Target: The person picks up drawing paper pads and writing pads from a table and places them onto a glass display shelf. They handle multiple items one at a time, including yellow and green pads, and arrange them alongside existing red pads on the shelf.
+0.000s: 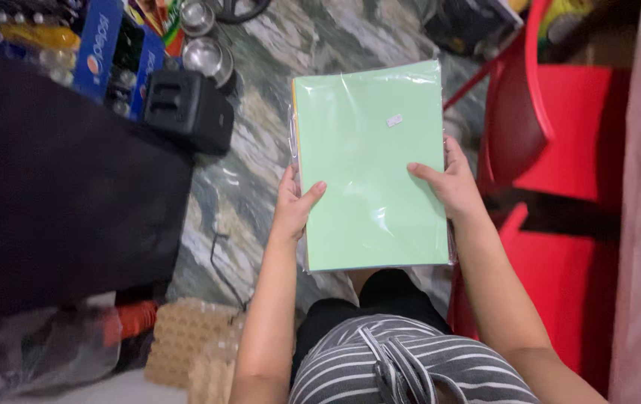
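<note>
Left hand (292, 202) and right hand (451, 183) grasp glossy plastic-wrapped pack of green paper (371, 164) by its edges, thumbs on top; small white label (394, 120) near upper middle; red plastic chair (560, 142) beside.

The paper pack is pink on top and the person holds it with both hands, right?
Not quite. The paper pack is light green on top, not pink, as the head view shows. The left hand and right hand do both hold it.

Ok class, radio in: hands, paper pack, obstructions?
Left hand and right hand grip pack edges. Green paper pack held flat, wrapped in plastic. Nothing in the way.
</note>
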